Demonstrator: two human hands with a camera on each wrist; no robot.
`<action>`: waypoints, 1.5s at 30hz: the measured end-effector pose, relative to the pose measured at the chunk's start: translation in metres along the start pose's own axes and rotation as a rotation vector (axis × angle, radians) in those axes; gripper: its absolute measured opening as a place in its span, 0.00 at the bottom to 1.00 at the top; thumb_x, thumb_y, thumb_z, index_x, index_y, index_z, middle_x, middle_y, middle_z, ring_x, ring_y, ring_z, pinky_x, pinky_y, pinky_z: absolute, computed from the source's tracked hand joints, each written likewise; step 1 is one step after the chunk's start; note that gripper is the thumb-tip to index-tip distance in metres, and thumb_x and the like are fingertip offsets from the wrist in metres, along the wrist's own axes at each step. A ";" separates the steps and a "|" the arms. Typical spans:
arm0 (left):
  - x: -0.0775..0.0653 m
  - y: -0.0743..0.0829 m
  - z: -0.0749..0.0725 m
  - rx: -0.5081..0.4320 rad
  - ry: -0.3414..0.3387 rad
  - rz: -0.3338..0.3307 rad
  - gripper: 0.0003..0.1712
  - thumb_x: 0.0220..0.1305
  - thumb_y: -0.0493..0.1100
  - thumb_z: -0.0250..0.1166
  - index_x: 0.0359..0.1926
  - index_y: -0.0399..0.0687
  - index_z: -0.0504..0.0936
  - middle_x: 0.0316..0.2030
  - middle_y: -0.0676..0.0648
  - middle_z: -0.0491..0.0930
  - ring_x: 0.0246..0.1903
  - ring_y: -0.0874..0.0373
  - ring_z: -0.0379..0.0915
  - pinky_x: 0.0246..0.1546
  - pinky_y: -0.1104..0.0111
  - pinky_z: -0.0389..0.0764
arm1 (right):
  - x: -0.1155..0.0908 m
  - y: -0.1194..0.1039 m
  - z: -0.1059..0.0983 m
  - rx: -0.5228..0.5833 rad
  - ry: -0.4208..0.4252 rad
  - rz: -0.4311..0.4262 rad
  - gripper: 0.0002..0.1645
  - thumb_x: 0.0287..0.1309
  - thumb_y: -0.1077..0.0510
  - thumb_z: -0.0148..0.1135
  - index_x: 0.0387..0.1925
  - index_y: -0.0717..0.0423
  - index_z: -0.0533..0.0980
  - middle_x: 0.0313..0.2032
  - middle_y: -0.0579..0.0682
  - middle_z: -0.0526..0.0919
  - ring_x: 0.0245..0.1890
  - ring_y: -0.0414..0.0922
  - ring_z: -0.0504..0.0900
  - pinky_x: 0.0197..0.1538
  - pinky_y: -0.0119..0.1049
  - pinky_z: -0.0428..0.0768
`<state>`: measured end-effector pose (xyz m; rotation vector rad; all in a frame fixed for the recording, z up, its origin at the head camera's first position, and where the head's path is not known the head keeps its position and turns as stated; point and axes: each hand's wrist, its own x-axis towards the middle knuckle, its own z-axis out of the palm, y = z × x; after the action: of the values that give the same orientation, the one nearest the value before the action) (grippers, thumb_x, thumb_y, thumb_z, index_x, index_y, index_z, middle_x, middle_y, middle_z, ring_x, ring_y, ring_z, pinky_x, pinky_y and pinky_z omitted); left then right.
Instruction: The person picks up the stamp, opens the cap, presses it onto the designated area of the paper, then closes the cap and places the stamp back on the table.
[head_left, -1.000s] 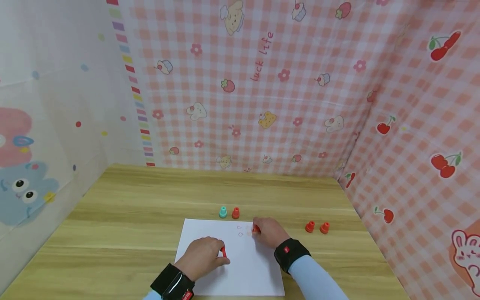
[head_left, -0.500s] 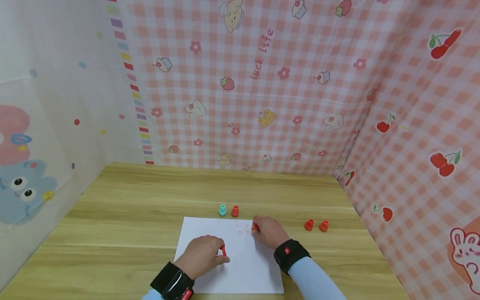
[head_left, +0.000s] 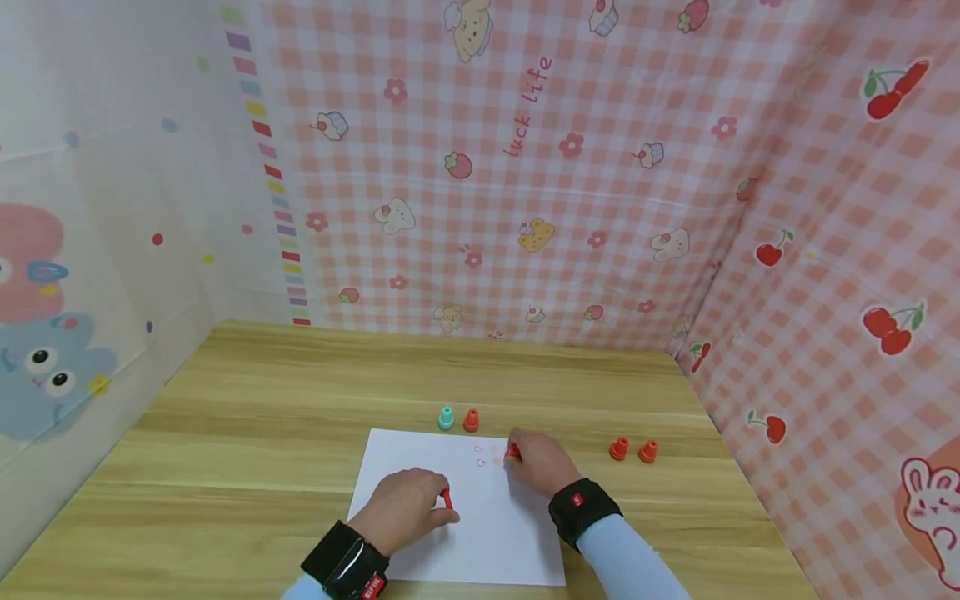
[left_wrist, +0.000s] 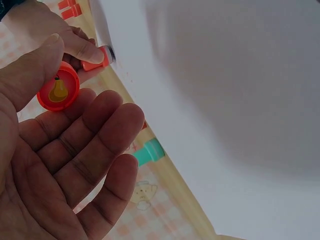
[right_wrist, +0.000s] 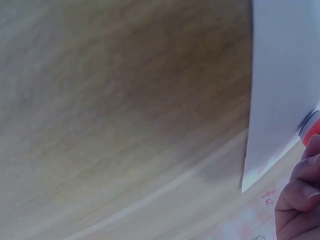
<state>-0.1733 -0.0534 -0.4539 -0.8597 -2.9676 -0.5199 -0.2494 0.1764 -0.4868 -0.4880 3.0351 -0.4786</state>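
My left hand (head_left: 405, 504) hovers over the left part of the white paper (head_left: 487, 546). Its thumb and index finger pinch a round red cap (left_wrist: 58, 94) with a pear picture, while the other fingers stay loosely extended. At the far right corner of the sheet, my right hand (head_left: 543, 462) grips a red toy stamp (left_wrist: 94, 61), its pale end down at the paper. Small reddish outline marks (head_left: 481, 462) show on the sheet just left of that stamp, with fainter ones beside them.
Beyond the paper's far edge stand a teal stamp (head_left: 446, 418) and a red stamp (head_left: 471, 421). Two more red pieces (head_left: 619, 449) stand on the wooden table (head_left: 247, 467) to the right. Patterned cloth (head_left: 480, 192) hangs behind and at both sides.
The head view shifts slightly, so the paper sits a little higher in it. Both hands keep nearly the same place and the same holds.
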 end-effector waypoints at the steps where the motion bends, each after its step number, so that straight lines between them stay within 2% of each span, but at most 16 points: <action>1: 0.000 0.000 0.000 0.000 -0.002 -0.001 0.16 0.49 0.54 0.71 0.27 0.46 0.83 0.17 0.57 0.76 0.18 0.64 0.65 0.19 0.69 0.69 | -0.001 0.000 -0.001 0.015 -0.001 0.014 0.09 0.55 0.57 0.66 0.37 0.55 0.77 0.24 0.48 0.76 0.25 0.45 0.72 0.31 0.36 0.73; 7: 0.000 0.000 0.000 0.001 0.010 0.005 0.15 0.49 0.54 0.72 0.25 0.47 0.82 0.17 0.57 0.75 0.18 0.64 0.65 0.19 0.69 0.69 | -0.003 0.002 -0.008 0.155 0.061 0.085 0.09 0.56 0.56 0.66 0.35 0.55 0.76 0.23 0.49 0.77 0.23 0.45 0.72 0.26 0.35 0.71; 13: -0.001 0.000 0.001 -0.001 0.012 0.003 0.15 0.49 0.53 0.72 0.27 0.46 0.83 0.18 0.56 0.77 0.19 0.64 0.66 0.19 0.69 0.70 | -0.006 0.005 -0.012 0.244 0.137 0.135 0.07 0.56 0.57 0.65 0.34 0.55 0.76 0.24 0.49 0.78 0.23 0.43 0.71 0.25 0.34 0.70; 20: 0.001 0.000 0.004 0.007 0.014 -0.011 0.16 0.49 0.53 0.72 0.28 0.45 0.84 0.18 0.56 0.78 0.20 0.63 0.67 0.20 0.68 0.71 | -0.013 0.000 -0.021 0.410 0.148 0.293 0.10 0.60 0.56 0.62 0.43 0.55 0.77 0.30 0.52 0.78 0.27 0.46 0.72 0.26 0.35 0.68; 25: 0.002 -0.001 0.005 0.025 0.030 -0.012 0.16 0.49 0.53 0.72 0.28 0.45 0.84 0.18 0.56 0.76 0.19 0.63 0.67 0.19 0.68 0.71 | -0.018 -0.004 -0.026 0.524 0.176 0.351 0.12 0.62 0.56 0.60 0.46 0.56 0.77 0.35 0.53 0.79 0.31 0.47 0.74 0.30 0.36 0.71; 31: 0.002 0.000 0.006 0.022 0.025 -0.031 0.15 0.51 0.52 0.70 0.28 0.45 0.83 0.17 0.56 0.76 0.19 0.62 0.67 0.21 0.66 0.72 | -0.024 -0.006 -0.027 0.625 0.202 0.357 0.11 0.62 0.56 0.59 0.45 0.54 0.77 0.35 0.52 0.80 0.32 0.46 0.76 0.31 0.36 0.70; 37: 0.003 0.000 0.007 0.036 0.063 -0.024 0.15 0.53 0.53 0.69 0.22 0.49 0.78 0.16 0.56 0.74 0.18 0.62 0.66 0.20 0.66 0.72 | -0.032 -0.019 -0.017 0.719 0.174 0.322 0.10 0.63 0.56 0.59 0.44 0.55 0.76 0.34 0.51 0.81 0.34 0.48 0.76 0.32 0.36 0.69; 45: 0.006 0.001 0.006 0.038 0.072 -0.026 0.15 0.51 0.53 0.71 0.24 0.48 0.81 0.18 0.55 0.77 0.18 0.63 0.67 0.19 0.67 0.71 | -0.043 -0.044 -0.001 0.824 0.081 0.181 0.10 0.62 0.56 0.60 0.42 0.57 0.77 0.34 0.54 0.84 0.34 0.44 0.79 0.35 0.36 0.72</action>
<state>-0.1775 -0.0479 -0.4586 -0.7833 -2.9170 -0.4832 -0.1957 0.1503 -0.4732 -0.1370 2.5618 -1.6276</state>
